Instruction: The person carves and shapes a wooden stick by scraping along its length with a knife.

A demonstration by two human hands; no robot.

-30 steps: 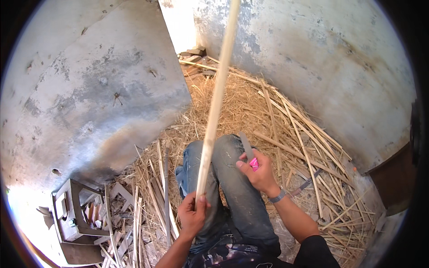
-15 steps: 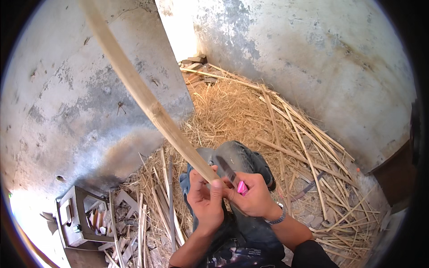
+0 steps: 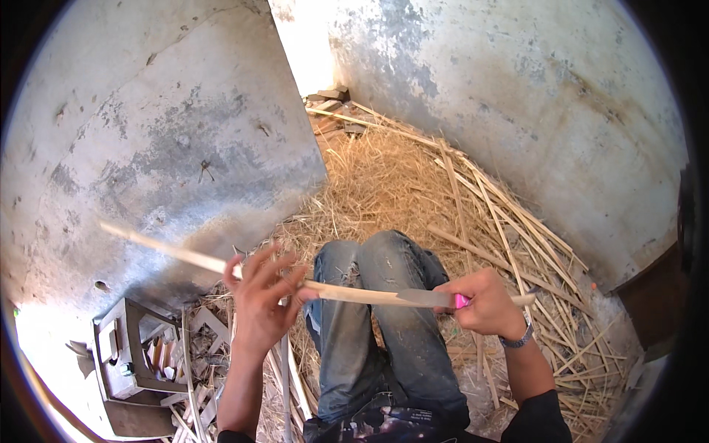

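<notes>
A long pale bamboo strip (image 3: pixel 347 293) lies nearly level across my knees, its far end pointing up to the left. My right hand (image 3: pixel 487 303) is closed around a knife (image 3: pixel 425 297) with a pink handle and a broad grey blade. The blade lies along the strip, and the strip's short end sticks out to the right of that fist. Over the strip's left part, my left hand (image 3: pixel 260 306) has its fingers spread and slightly blurred; the strip passes behind it, and whether the thumb touches it I cannot tell.
My knees in worn jeans (image 3: pixel 391 295) are below the strip. Shavings (image 3: pixel 384 177) cover the floor ahead. Many cut strips (image 3: pixel 509 221) lie along the right wall. A broken box-like casing (image 3: pixel 140 354) stands at lower left, near more strips and scraps.
The strip has swung from steeply upright to nearly level. My hands have moved apart, the left one leftward with fingers opened, the right one rightward with the knife.
</notes>
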